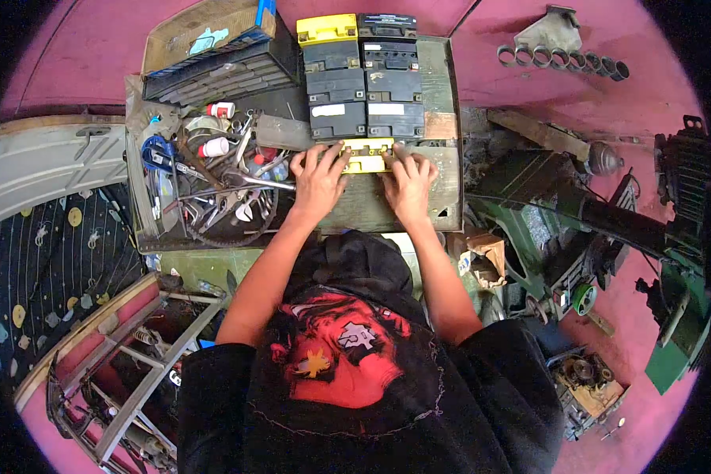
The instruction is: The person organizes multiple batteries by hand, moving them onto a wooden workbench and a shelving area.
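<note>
A small yellow and black battery (367, 164) lies on the workbench (363, 207), close in front of two columns of batteries. My left hand (319, 183) has its fingers at the battery's left end, and my right hand (411, 182) presses its fingers at the right end, so it is gripped between them. Just beyond it sit the nearest black batteries, one on the left (338, 122) and one on the right (395, 122). Another yellow-topped battery (326, 29) stands at the far end of the left column.
Left of my hands, a tray (138, 189) holds wrenches, pliers and red-and-white bottles. An open cardboard box (174, 35) sits on a dark drawer rack (229, 75) behind it. Green machinery (529, 205) stands at the right, a metal frame (146, 363) at lower left.
</note>
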`<state>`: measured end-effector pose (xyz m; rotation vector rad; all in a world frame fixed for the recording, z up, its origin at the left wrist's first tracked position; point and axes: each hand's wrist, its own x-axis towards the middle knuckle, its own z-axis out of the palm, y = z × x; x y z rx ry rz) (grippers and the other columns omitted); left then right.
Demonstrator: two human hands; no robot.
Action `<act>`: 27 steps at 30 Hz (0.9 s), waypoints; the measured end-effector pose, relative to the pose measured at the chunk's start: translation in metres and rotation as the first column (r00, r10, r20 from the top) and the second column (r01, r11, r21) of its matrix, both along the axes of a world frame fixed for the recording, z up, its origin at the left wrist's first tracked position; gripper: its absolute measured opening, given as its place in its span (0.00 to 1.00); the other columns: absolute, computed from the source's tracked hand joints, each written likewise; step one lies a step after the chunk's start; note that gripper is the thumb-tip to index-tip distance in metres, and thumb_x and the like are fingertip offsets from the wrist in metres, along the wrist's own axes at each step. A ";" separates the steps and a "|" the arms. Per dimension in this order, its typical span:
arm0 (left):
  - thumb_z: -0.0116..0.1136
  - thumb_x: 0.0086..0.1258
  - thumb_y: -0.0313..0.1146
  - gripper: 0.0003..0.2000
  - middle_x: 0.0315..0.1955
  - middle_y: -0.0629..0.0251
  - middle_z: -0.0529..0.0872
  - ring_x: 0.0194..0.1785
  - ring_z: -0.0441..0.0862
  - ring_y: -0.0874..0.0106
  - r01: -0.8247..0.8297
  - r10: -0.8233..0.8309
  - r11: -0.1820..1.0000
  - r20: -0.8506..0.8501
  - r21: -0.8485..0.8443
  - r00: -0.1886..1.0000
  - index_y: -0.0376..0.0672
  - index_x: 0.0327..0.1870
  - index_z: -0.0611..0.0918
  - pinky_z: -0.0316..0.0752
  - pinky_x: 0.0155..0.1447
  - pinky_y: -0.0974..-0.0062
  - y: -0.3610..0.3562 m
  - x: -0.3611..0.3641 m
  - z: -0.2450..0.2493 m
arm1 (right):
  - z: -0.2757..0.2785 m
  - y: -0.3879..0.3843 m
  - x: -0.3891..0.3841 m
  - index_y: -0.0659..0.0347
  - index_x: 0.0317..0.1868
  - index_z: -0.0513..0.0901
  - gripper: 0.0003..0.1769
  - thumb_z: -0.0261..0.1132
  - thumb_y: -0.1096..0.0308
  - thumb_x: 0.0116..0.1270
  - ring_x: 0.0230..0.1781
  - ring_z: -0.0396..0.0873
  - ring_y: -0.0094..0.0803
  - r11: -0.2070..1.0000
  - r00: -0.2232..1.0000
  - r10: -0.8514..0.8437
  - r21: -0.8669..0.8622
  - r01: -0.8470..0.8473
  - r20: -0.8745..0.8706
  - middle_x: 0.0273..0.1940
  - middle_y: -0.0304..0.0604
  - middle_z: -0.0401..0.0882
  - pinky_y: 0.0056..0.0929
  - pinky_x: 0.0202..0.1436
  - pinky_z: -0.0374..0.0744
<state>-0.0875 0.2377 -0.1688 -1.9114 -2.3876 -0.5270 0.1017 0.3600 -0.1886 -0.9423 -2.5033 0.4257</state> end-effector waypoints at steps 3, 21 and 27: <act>0.77 0.58 0.38 0.30 0.67 0.73 0.83 0.69 0.74 0.65 0.003 -0.003 1.000 0.013 0.007 1.000 0.51 0.65 0.85 0.57 0.72 0.51 0.002 -0.004 0.000 | -0.002 0.009 0.002 0.47 0.63 0.86 0.29 0.78 0.64 0.59 0.62 0.75 0.42 0.999 0.999 0.033 0.038 -0.033 0.012 0.65 0.32 0.83 0.55 0.70 0.63; 0.79 0.58 0.41 0.28 0.65 0.73 0.84 0.69 0.75 0.64 -0.052 0.053 0.999 0.149 -0.015 0.987 0.53 0.63 0.87 0.57 0.73 0.50 0.008 0.000 0.009 | 0.013 0.004 0.004 0.47 0.64 0.86 0.28 0.75 0.68 0.61 0.63 0.75 0.44 0.999 0.999 0.041 0.005 -0.041 0.033 0.66 0.36 0.82 0.55 0.70 0.64; 0.79 0.60 0.42 0.28 0.70 0.75 0.83 0.69 0.75 0.64 -0.103 0.099 0.995 0.166 0.014 0.981 0.54 0.64 0.87 0.56 0.73 0.51 -0.002 0.006 0.008 | 0.011 -0.002 0.010 0.46 0.61 0.88 0.25 0.72 0.71 0.63 0.61 0.76 0.43 0.998 0.998 0.068 -0.002 -0.068 -0.005 0.65 0.32 0.84 0.56 0.71 0.65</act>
